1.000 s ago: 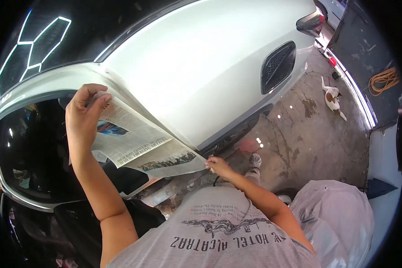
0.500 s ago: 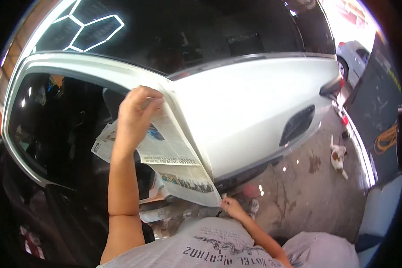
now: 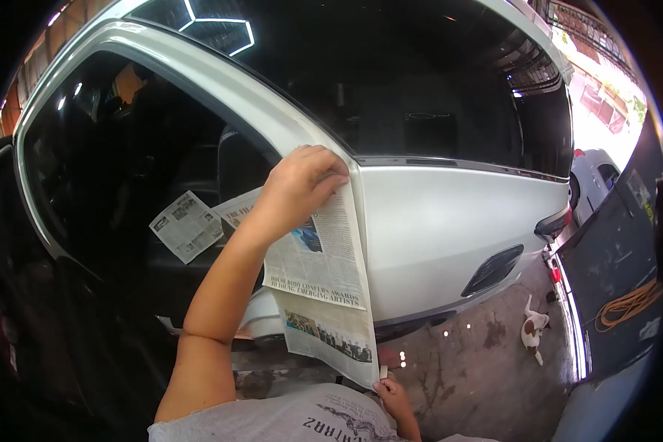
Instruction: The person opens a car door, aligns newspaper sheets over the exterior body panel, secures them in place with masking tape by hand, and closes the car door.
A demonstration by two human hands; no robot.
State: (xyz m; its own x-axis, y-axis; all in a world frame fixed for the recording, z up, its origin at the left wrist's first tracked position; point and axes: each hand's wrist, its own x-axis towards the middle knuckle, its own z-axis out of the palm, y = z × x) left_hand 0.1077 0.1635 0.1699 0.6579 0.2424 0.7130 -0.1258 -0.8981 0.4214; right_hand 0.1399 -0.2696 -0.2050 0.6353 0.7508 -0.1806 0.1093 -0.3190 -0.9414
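Well left of the newspaper sheet (image 3: 317,274), we see the car's white frame (image 3: 221,74) curving around a dark interior. Nearer the sheet, on its left, a smaller printed page (image 3: 188,227) shows against that dark space. Our left hand (image 3: 306,184) is at the top of the sheet, thumb and fingers pinched together on its upper edge. The sheet hangs down from there, a fold crossing it, its right edge running along the border of the white body panel (image 3: 427,214). Below it is our grey shirt (image 3: 295,412). Our right hand (image 3: 396,401) pinches the sheet's bottom right corner; a pale scrap (image 3: 384,373) shows by its fingers, too small for us to identify. Above and right of the sheet is a dark window (image 3: 435,74). Farther right of the sheet come a black vent (image 3: 493,270), a white-and-brown dog (image 3: 533,328) on the floor (image 3: 449,390), and a coiled orange cord (image 3: 630,303).
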